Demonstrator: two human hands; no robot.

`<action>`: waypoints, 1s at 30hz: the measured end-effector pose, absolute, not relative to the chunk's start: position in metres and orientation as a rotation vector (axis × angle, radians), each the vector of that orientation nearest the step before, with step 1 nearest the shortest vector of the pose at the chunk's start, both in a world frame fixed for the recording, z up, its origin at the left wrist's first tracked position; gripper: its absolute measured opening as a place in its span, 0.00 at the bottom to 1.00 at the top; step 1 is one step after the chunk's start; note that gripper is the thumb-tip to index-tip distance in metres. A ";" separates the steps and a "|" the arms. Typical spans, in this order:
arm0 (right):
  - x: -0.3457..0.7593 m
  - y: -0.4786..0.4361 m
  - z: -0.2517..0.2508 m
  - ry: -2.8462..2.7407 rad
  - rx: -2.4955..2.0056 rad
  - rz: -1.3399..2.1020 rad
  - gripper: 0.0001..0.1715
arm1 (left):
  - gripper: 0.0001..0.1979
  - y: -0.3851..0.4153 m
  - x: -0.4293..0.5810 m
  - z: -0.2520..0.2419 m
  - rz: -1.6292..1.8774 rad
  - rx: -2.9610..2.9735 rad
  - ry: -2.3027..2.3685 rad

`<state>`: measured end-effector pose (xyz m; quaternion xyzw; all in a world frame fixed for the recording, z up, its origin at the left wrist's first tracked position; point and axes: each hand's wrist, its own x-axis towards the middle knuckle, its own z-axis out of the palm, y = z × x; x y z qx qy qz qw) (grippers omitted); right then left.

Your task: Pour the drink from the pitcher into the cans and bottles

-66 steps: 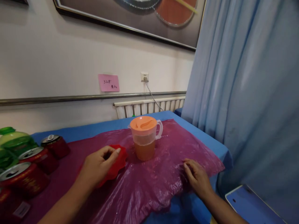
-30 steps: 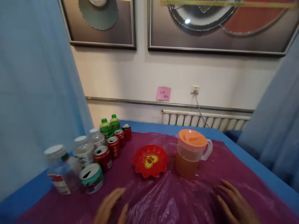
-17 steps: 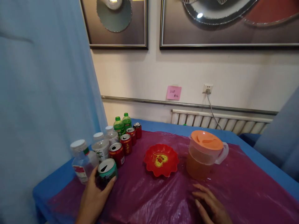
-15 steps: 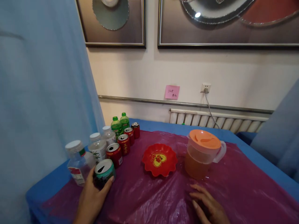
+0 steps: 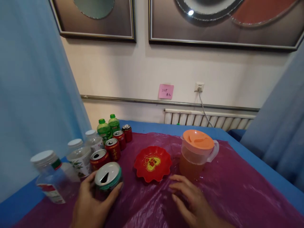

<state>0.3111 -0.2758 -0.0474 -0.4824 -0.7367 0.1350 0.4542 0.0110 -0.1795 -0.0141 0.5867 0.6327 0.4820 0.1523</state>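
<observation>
My left hand point(image 5: 93, 202) is wrapped round an opened drink can point(image 5: 108, 176) with a teal rim and a silver top. Its tab opening faces up, and the can tilts slightly. My right hand point(image 5: 190, 198) holds nothing; its fingers are apart, over the purple plastic sheet. Just beyond it stands a clear pitcher point(image 5: 193, 163) of amber liquid with an orange lid point(image 5: 197, 139). Between and beyond my hands lies a red scalloped plate point(image 5: 140, 164) with a yellow heart print.
Left of the plate stand several red cans point(image 5: 113, 150), green bottles point(image 5: 104, 130) and clear jars with white lids point(image 5: 53, 177). A purple plastic sheet point(image 5: 228, 183) covers much of the blue table point(image 5: 142, 124). Blue curtains point(image 5: 30, 95) hang at both sides.
My left hand has brought the teal-rimmed can rightward, away from the clear jar and nearer to me. My right hand has moved left, towards the plate. The view has shifted too.
</observation>
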 end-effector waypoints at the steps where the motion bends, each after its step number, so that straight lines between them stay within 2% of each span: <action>1: 0.303 -0.267 -0.040 -1.805 -1.167 0.353 0.18 | 0.44 -0.176 0.026 -0.007 1.362 1.702 1.699; 7: 0.251 -0.205 -0.037 -1.548 -1.185 0.374 0.43 | 0.38 -0.136 0.112 0.014 1.319 1.836 1.215; 10: 0.240 -0.183 -0.053 -1.416 -1.195 0.320 0.47 | 0.34 -0.123 0.134 0.011 1.297 1.819 1.175; 15: 0.248 -0.170 -0.071 -1.351 -1.223 0.274 0.45 | 0.36 -0.119 0.140 -0.008 1.216 1.812 1.051; 23: 0.258 -0.175 -0.066 -1.306 -1.282 0.382 0.37 | 0.40 -0.107 0.116 -0.051 1.029 1.957 0.794; 30: 0.266 -0.180 -0.073 -1.307 -1.236 0.427 0.38 | 0.37 -0.099 0.109 -0.039 0.958 1.689 0.583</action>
